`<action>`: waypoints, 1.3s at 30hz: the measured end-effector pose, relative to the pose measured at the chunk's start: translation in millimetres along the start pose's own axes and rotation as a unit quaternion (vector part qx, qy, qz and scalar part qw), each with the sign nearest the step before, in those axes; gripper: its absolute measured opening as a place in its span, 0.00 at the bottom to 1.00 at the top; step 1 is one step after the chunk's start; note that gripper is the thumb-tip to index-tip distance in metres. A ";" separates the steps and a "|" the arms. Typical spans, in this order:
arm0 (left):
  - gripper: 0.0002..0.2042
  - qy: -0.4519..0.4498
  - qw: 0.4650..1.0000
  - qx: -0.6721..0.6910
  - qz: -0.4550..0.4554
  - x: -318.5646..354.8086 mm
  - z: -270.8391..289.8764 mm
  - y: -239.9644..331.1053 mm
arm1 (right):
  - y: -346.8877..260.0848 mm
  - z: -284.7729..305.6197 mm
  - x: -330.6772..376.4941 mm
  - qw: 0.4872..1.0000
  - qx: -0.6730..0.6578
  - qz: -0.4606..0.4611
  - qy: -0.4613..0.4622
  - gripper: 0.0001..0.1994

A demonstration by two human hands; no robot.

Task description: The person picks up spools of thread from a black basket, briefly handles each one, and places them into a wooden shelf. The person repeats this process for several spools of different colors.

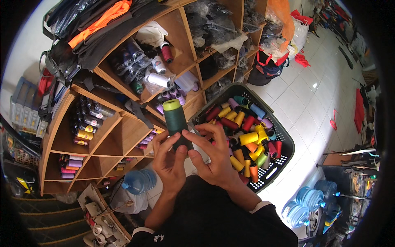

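A dark green thread spool (175, 120) on a yellow-green cone stands nearly upright in front of me, its lower end among my fingers. My left hand (168, 162) is closed round its lower left side, thumb in front. From the right, my right hand (214, 156) grips it with index finger and thumb, the other fingers bent away. A black plastic basket (284, 127) behind and to the right holds many spools in yellow, red, orange, green, blue and purple. Whether a loose thread end is between my fingers is too small to see.
Wooden cubbyhole shelves (142, 96) hold spools and bagged goods ahead and left. Blue water jugs stand at lower left (140, 181) and lower right (309, 198). A sewing machine (101, 226) is at lower left. Bags (269, 61) sit beyond the basket on the tiled floor (306, 94).
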State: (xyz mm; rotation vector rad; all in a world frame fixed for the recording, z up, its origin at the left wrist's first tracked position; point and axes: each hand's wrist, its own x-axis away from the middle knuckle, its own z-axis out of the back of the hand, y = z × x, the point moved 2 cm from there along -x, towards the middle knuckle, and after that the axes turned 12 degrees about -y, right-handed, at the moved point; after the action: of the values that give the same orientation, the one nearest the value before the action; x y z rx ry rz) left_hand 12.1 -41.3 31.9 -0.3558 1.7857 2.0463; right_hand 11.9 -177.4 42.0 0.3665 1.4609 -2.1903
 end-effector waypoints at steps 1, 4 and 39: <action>0.17 -0.004 1.000 -0.006 0.004 0.6 0.1 -1.0 | 1.2 -0.8 0.5 1.000 -0.004 -0.005 -0.001 0.20; 0.24 0.054 0.997 0.049 -0.007 1.1 -4.6 -4.6 | 7.4 -3.5 2.3 0.999 -0.025 -0.020 0.001 0.20; 0.24 0.054 0.989 0.137 0.027 -8.7 7.9 -9.5 | 15.3 -8.1 -3.5 0.990 -0.118 -0.077 -0.008 0.23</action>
State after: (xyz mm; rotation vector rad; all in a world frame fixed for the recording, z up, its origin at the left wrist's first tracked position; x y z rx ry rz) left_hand 24.7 -33.7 28.5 -0.3465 2.1299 1.8132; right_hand 22.5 -174.0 28.4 0.1577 1.7683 -2.0982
